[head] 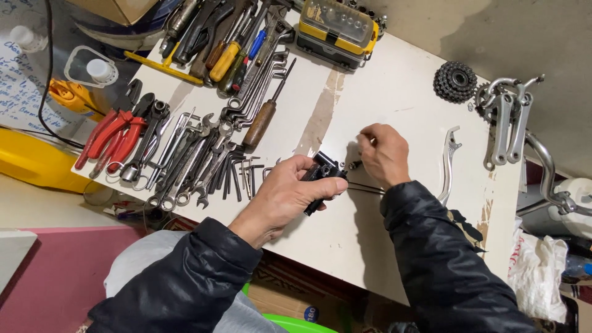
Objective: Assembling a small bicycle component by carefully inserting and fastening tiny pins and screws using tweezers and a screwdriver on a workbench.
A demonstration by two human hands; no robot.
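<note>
Left hand (288,191) and right hand (383,154) side by side over mid tabletop (394,98), small clamp part (322,176) in left. Wrenches (191,160) and pliers (114,139) left of hands. Bit case (338,28) at far edge. Sprocket cluster (455,81), brake caliper (509,120), brake lever (449,163) right.

A yellow and black bit case (336,31) with a clear lid sits at the table's far edge; a brown cardboard box (120,8) lies beyond the top left corner; a handwritten white sheet (18,80) lies at far left; a crumpled white plastic bag (535,271) with red print hangs at right.
</note>
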